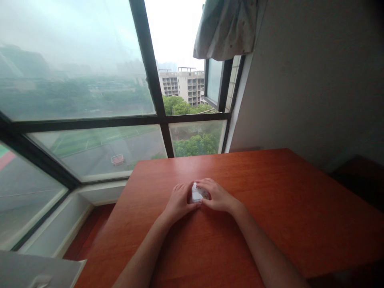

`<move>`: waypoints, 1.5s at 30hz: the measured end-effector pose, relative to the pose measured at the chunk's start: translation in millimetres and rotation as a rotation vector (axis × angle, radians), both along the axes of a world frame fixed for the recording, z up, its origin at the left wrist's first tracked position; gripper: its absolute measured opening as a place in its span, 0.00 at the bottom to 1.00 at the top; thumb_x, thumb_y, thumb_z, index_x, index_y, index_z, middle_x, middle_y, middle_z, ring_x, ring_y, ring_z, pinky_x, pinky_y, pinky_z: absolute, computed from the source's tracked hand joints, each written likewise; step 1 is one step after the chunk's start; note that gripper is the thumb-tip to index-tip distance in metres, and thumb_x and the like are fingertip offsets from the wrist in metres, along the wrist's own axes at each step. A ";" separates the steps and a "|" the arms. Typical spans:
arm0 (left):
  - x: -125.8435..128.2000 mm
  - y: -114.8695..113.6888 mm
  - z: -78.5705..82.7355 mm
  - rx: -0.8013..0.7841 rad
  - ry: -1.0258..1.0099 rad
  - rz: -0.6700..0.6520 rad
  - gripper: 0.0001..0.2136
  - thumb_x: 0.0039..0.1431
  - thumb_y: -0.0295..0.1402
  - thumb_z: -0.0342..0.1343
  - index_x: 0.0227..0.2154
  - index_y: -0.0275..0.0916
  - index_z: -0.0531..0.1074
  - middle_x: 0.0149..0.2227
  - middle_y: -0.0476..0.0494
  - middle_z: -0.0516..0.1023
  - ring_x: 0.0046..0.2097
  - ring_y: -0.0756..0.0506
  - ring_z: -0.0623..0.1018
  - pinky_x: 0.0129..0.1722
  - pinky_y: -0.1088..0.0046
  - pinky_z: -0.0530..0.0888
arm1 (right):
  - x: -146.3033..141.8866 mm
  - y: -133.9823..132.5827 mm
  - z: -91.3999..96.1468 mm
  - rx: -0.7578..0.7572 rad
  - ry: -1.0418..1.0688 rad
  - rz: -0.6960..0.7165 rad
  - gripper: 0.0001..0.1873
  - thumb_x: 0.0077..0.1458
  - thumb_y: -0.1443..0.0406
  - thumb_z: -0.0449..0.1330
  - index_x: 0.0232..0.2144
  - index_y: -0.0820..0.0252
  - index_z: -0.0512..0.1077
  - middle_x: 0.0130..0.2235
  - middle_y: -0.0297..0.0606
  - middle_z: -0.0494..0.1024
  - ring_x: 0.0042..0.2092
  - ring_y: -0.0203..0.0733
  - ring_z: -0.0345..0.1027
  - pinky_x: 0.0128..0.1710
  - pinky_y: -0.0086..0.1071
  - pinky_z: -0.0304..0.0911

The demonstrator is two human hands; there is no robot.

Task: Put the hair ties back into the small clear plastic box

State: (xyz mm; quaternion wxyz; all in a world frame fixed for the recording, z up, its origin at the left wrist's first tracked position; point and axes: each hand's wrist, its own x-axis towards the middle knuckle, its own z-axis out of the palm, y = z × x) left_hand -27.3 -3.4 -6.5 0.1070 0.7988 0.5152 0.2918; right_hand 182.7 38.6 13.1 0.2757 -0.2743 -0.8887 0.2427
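Note:
A small clear and whitish object (197, 193), shiny like plastic or glass, sits between my two hands over the middle of the table. My left hand (180, 201) curves around its left side, with the thumb at the near edge. From the right, my right hand (218, 195) closes on it, fingers over the far edge and thumb at the near one. Much of the object is hidden behind the fingers, so its exact kind cannot be made out. Both forearms reach in from the bottom of the view.
The reddish-brown wooden table (285, 192) spreads under my hands. Beyond its far edge stands a dark-framed window (160, 119), with one pane swung outward and a grey curtain (226, 30) above. A plain wall (294, 80) rises on the right. A white ledge (72, 212) runs along the left.

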 end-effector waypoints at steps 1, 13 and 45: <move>0.2 0.1 0.1 0.000 0.005 0.001 0.32 0.49 0.48 0.63 0.54 0.41 0.63 0.51 0.39 0.74 0.51 0.38 0.73 0.53 0.59 0.67 | -0.1 -0.2 0.1 0.000 0.003 0.005 0.32 0.45 0.69 0.65 0.55 0.59 0.68 0.57 0.46 0.70 0.58 0.49 0.60 0.60 0.47 0.54; 3.0 -1.4 5.8 0.000 0.014 0.012 0.30 0.49 0.52 0.61 0.52 0.41 0.66 0.51 0.39 0.74 0.51 0.38 0.73 0.52 0.59 0.67 | 4.8 5.4 -8.1 -0.115 0.067 0.039 0.33 0.46 0.66 0.67 0.56 0.56 0.68 0.58 0.46 0.69 0.60 0.48 0.60 0.61 0.45 0.54; -4.0 1.5 0.3 -0.048 -0.020 0.051 0.29 0.51 0.44 0.62 0.55 0.40 0.66 0.52 0.37 0.73 0.53 0.38 0.72 0.55 0.56 0.67 | -12.8 -21.7 5.2 -0.014 -0.326 -0.332 0.32 0.52 0.55 0.61 0.57 0.57 0.62 0.55 0.48 0.66 0.55 0.53 0.59 0.54 0.46 0.56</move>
